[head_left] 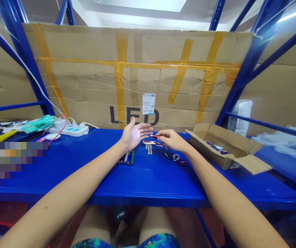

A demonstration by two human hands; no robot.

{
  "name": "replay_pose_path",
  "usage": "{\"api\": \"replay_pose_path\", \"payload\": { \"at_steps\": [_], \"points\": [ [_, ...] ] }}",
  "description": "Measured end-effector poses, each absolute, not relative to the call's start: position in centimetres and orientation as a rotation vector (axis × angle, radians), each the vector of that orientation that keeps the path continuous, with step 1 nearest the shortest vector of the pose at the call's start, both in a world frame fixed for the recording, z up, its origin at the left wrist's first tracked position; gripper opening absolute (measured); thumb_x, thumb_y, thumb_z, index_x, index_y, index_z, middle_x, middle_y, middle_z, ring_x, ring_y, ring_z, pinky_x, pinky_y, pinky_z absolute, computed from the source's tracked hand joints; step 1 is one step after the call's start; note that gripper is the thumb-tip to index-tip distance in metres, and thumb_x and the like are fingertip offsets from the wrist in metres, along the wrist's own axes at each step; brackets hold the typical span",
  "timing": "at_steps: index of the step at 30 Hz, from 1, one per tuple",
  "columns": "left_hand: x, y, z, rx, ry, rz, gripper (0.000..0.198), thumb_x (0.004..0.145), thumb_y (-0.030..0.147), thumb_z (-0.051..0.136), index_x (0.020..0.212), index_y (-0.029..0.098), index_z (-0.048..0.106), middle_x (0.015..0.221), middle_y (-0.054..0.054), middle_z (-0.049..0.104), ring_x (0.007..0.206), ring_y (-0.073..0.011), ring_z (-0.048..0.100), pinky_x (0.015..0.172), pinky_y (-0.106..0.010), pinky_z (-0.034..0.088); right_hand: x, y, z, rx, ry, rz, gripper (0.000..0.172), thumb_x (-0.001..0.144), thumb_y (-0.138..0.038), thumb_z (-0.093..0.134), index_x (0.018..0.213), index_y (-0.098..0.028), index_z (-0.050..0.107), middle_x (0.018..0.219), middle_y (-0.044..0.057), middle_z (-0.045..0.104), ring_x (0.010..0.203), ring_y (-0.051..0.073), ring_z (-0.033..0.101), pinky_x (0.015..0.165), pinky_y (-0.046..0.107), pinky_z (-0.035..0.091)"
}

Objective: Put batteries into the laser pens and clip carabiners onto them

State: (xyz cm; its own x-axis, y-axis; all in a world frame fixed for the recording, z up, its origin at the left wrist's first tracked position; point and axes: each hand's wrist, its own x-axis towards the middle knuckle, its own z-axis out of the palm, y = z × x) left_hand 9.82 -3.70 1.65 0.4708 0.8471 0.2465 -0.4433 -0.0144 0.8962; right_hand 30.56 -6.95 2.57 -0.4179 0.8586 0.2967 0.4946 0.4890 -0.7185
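Pinching the red torch (154, 136), right hand (171, 139) (grip closed) just beside open left hand (134, 135).

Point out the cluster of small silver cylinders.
Head view, centre of the blue shelf: the cylinders stand between the row of tubes on the left and the carabiners on the right.

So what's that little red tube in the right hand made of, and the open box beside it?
The red tube in the right hand looks like glossy painted metal, going by its sheen; coated plastic is possible. The open box is plain brown cardboard: matt, with folded flaps.
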Motion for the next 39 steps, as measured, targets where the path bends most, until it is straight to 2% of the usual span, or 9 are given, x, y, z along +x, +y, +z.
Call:
{"api": "replay_pose_path", "payload": {
  "at_steps": [21, 39],
  "points": [
    [9.77, -3.53, 1.46, 1.211, 0.407, 1.07, 0.077, 0.086, 0.075, 0.028, 0.102, 0.013, 0.071, 0.109, -0.016, 0.071, 0.11, -0.0311, 0.062, 0.091, -0.042, 0.047, 30.31, -7.11, 2.66, -1.102, -2.091, 0.568, 0.026, 0.082, -0.037, 0.053, 0.081, -0.014, 0.066, 0.058, -0.002, 0.052, 0.054, 0.012, 0.044, 0.055, 0.026, 0.032],
    [9.85, -3.59, 1.5, 1.225, 0.397, 1.057, 0.078, 0.086, 0.076, 0.027, 0.1, 0.013, 0.071, 0.106, -0.016, 0.072, 0.107, -0.031, 0.063, 0.09, -0.043, 0.048, 30.32, -7.06, 2.49, -1.083, -2.142, 0.553, 0.022, 0.081, -0.033, 0.053, 0.076, -0.015, 0.064, 0.057, -0.002, 0.052, 0.054, 0.012, 0.044, 0.054, 0.026, 0.033]
  ]
}}
